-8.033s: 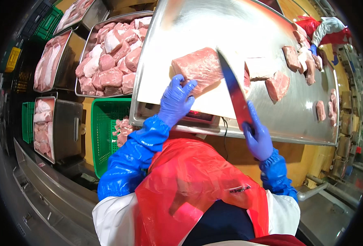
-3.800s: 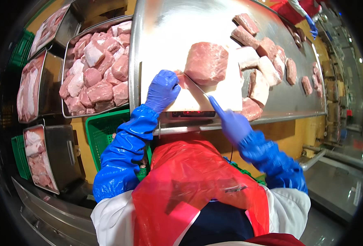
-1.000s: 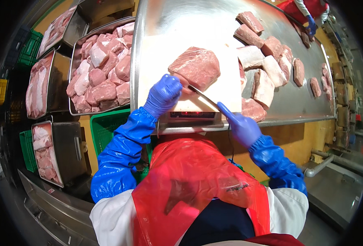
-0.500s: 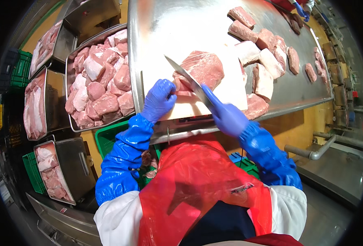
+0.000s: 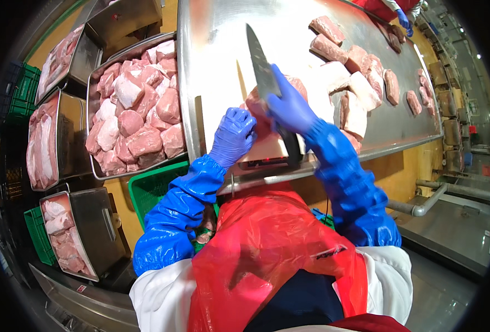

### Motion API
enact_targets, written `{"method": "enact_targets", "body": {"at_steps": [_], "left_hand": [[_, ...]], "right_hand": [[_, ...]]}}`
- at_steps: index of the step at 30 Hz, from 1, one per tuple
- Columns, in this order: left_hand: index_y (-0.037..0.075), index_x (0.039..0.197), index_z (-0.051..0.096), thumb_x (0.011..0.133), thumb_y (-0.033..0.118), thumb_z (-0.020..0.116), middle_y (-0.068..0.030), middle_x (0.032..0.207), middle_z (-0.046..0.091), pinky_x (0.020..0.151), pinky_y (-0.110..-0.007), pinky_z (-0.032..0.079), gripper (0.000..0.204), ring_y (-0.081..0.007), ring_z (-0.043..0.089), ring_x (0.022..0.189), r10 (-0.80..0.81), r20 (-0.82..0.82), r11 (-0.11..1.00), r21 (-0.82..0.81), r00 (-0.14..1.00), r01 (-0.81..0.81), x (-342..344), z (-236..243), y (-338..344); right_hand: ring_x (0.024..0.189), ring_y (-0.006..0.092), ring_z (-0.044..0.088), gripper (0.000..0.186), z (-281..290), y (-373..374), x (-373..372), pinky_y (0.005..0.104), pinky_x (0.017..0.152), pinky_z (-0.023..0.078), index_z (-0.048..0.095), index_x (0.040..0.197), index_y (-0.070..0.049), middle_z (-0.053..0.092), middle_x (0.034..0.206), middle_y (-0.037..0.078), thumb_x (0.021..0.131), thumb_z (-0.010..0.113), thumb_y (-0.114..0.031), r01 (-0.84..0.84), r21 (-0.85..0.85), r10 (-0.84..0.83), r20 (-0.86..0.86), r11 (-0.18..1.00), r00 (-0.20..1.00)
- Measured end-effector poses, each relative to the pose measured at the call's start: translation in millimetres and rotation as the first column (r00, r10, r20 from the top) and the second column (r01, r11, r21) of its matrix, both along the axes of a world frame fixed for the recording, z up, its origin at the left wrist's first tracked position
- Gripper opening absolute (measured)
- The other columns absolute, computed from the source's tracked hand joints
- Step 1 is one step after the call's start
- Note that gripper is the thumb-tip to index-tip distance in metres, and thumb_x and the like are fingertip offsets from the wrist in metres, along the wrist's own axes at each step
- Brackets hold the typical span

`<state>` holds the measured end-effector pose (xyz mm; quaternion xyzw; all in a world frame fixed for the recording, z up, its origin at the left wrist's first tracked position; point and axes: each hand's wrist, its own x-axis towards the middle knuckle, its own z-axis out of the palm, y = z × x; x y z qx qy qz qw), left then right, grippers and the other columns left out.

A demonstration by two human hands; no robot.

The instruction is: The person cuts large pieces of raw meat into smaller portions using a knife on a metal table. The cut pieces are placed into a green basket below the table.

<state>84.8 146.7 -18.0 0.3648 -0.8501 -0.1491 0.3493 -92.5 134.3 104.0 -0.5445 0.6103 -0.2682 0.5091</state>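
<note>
A large pink slab of raw meat (image 5: 254, 105) lies on the steel table (image 5: 217, 61) near its front edge. My left hand (image 5: 232, 137), in a blue glove, presses on the slab's near left side. My right hand (image 5: 290, 108), also gloved blue, lies over the slab and is closed on the handle of a long knife (image 5: 260, 69). The blade points up and away over the table. Most of the slab is hidden under my two hands. Blue sleeves and a red apron cover my arms and chest.
Several cut meat pieces (image 5: 361, 88) lie to the right on the table. A metal tray (image 5: 135, 110) heaped with meat chunks stands on the left, more meat bins (image 5: 48, 133) beyond it. A green crate (image 5: 151, 191) sits below. Another person's gloved hand (image 5: 402, 16) works at the far right.
My right hand has swung the knife from lying across the slab to pointing up over the table. The view has moved closer to the meat; my left hand stays on the slab.
</note>
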Motion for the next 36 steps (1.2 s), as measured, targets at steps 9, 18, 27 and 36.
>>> {"method": "enact_targets", "body": {"at_steps": [9, 18, 27, 36], "left_hand": [[0.005, 0.085, 0.058, 0.076, 0.01, 0.066, -0.015, 0.089, 0.056, 0.084, -0.049, 0.048, 0.013, -0.038, 0.055, 0.091, 0.096, -0.065, 0.995, -0.01, 0.993, -0.096, 1.6, -10.1, 2.6], [0.006, 0.085, 0.058, 0.076, 0.009, 0.065, -0.0145, 0.087, 0.056, 0.081, -0.048, 0.047, 0.012, -0.0367, 0.056, 0.09, 0.169, -0.03, 0.986, 0.001, 0.985, -0.169, -0.9, -9.4, 7.8], [0.007, 0.1, 0.063, 0.075, 0.018, 0.077, -0.0145, 0.111, 0.059, 0.093, -0.047, 0.046, 0.031, -0.0357, 0.055, 0.107, 0.322, -0.086, 0.946, 0.058, 0.943, -0.318, 3.0, 11.6, 27.9], [0.007, 0.088, 0.064, 0.07, 0.015, 0.069, -0.0119, 0.104, 0.058, 0.09, -0.051, 0.044, 0.02, -0.0381, 0.053, 0.107, 0.336, 0.174, 0.941, -0.098, 0.926, -0.324, -34.1, 2.7, 49.6]], "right_hand": [[0.082, 0.0436, 0.07, 0.091, 44.1, 79.0, -7.6, 0.0524, 0.074, 0.055, 0.007, 0.162, -0.014, 0.069, 0.09, 0.029, 0.086, 0.055, -0.006, -0.364, 0.397, 0.537, -0.684, 0.842, 0.494], [0.074, 0.0399, 0.07, 0.093, 24.3, 108.4, -60.3, 0.0511, 0.062, 0.055, 0.013, 0.162, -0.027, 0.069, 0.085, 0.026, 0.085, 0.056, 0.001, -0.498, 0.278, 0.492, -0.787, 0.821, 0.372], [0.066, 0.0368, 0.066, 0.08, 63.2, 163.1, -197.3, 0.0462, 0.058, 0.054, 0.035, 0.158, -0.027, 0.065, 0.087, 0.019, 0.086, 0.056, 0.001, -0.633, 0.182, 0.441, -0.853, 0.752, 0.279], [0.076, 0.0422, 0.069, 0.084, -41.0, 64.0, -47.8, 0.0526, 0.066, 0.056, 0.018, 0.161, -0.027, 0.067, 0.095, 0.025, 0.088, 0.052, -0.002, -0.555, -0.243, 0.258, -0.692, 0.796, 0.674]]}}
